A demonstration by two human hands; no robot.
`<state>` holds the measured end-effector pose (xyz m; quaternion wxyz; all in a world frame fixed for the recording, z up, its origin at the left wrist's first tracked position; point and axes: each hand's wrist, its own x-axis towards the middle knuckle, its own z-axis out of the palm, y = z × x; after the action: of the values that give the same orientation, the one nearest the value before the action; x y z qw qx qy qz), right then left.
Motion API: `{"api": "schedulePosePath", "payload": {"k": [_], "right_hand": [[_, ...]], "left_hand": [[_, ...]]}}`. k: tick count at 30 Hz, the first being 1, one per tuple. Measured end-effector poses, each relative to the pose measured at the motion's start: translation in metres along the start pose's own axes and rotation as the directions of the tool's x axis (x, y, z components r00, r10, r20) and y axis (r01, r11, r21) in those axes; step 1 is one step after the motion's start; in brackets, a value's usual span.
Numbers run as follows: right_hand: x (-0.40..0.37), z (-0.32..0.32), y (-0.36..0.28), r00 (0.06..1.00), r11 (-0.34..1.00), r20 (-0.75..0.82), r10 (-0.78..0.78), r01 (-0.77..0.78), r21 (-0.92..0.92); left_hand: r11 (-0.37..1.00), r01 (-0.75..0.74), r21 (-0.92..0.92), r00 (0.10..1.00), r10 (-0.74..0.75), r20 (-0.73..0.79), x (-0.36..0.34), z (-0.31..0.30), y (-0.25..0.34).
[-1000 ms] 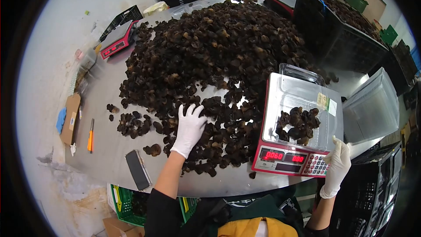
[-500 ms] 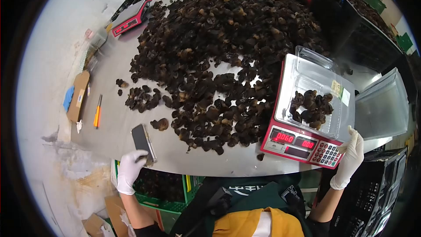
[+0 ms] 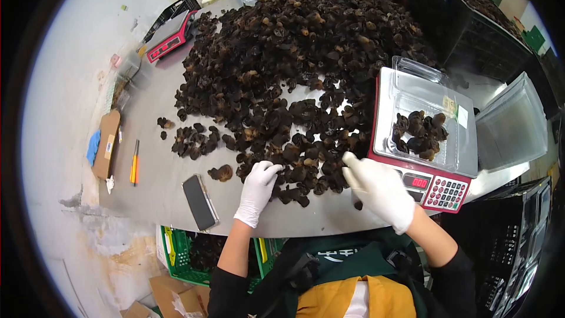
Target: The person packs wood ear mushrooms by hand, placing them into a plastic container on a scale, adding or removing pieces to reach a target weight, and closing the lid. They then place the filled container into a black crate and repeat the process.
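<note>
Head view: left hand point(image 3: 258, 191) at fungi point(image 3: 306, 41) on desk point(image 3: 162, 182), blurred right hand point(image 3: 379, 191) in front of scale point(image 3: 447, 192); can't tell either grip.

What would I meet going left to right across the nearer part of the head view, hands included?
Brown cardboard, orange-handled tool, phone, gloved left hand, gloved right hand, clear plastic containers.

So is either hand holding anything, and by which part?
Left hand, at the dark pieces: cannot be told. Right hand, blurred: nothing visibly held.
</note>
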<state>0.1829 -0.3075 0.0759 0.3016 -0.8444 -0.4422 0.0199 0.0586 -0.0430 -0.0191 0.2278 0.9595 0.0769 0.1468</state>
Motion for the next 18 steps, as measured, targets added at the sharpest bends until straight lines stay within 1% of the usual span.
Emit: {"api": "schedulePosePath", "payload": {"k": [1,2,4,5,6,7,8,9,10,11,12,13,14,15,16,18], "right_hand": [[0.016,0.013,0.001,0.997,0.997,0.041,-0.071,0.072,-0.025],[0.027,0.029,0.008,0.989,0.99,0.027,-0.142,0.142,0.001],[0.053,0.059,0.017,0.965,0.965,-0.016,-0.261,0.261,0.024],[0.067,0.074,0.019,0.976,0.979,0.068,-0.205,0.205,0.007],[0.081,0.088,0.02,0.978,0.989,0.148,-0.144,0.148,-0.018],[0.094,0.098,0.018,0.97,0.987,0.202,-0.133,0.148,-0.064],[0.102,0.115,0.023,0.977,0.977,0.084,-0.197,0.203,-0.07],[0.109,0.128,0.023,0.981,0.973,0.083,-0.176,0.186,-0.134],[0.111,0.129,0.02,0.974,0.945,0.17,-0.152,0.193,-0.262],[0.111,0.141,0.022,0.968,0.911,0.156,-0.195,0.237,-0.337],[0.11,0.136,0.018,0.935,0.86,0.269,-0.231,0.326,-0.393],[0.109,0.133,0.015,0.913,0.797,0.253,-0.319,0.403,-0.449],[0.109,0.148,0.019,0.927,0.836,0.147,-0.346,0.375,-0.401],[0.107,0.145,0.017,0.93,0.817,0.145,-0.338,0.366,-0.446],[0.108,0.153,0.019,0.944,0.877,0.064,-0.324,0.325,-0.354],[0.103,0.14,0.009,0.954,0.932,-0.093,-0.285,0.253,-0.26]], "left_hand": [[0.997,0.033,-0.074,0.999,-0.032,0.024,0.004,-0.001,-0.006],[0.997,0.022,-0.07,0.999,-0.02,0.028,0.009,-0.008,-0.008],[0.956,0.122,-0.265,0.986,-0.148,-0.08,0.023,-0.027,-0.005],[0.965,0.111,-0.236,0.979,-0.146,-0.139,0.033,-0.032,-0.003],[0.965,0.139,-0.224,0.98,-0.167,-0.11,0.042,-0.033,-0.011],[0.991,0.061,-0.117,0.992,-0.073,-0.1,0.053,-0.032,-0.017],[0.999,-0.032,-0.017,0.996,0.03,-0.083,0.068,-0.029,-0.02],[0.995,-0.076,0.066,0.997,0.076,-0.004,0.08,-0.027,-0.017],[0.98,-0.114,0.166,0.991,0.101,0.088,0.09,-0.021,-0.02],[0.981,-0.138,0.133,0.986,0.123,0.113,0.098,-0.013,-0.024],[0.982,-0.159,0.104,0.98,0.144,0.137,0.103,-0.005,-0.031],[0.988,-0.152,0.035,0.986,0.15,0.072,0.107,0.002,-0.041],[0.99,-0.139,-0.034,0.99,0.14,0.014,0.107,0.009,-0.053],[0.989,-0.147,-0.029,0.989,0.146,-0.023,0.106,0.016,-0.065],[0.989,-0.148,-0.022,0.987,0.147,-0.059,0.107,0.022,-0.073],[0.978,-0.141,-0.153,0.979,0.115,-0.168,0.113,0.023,-0.067]]}}
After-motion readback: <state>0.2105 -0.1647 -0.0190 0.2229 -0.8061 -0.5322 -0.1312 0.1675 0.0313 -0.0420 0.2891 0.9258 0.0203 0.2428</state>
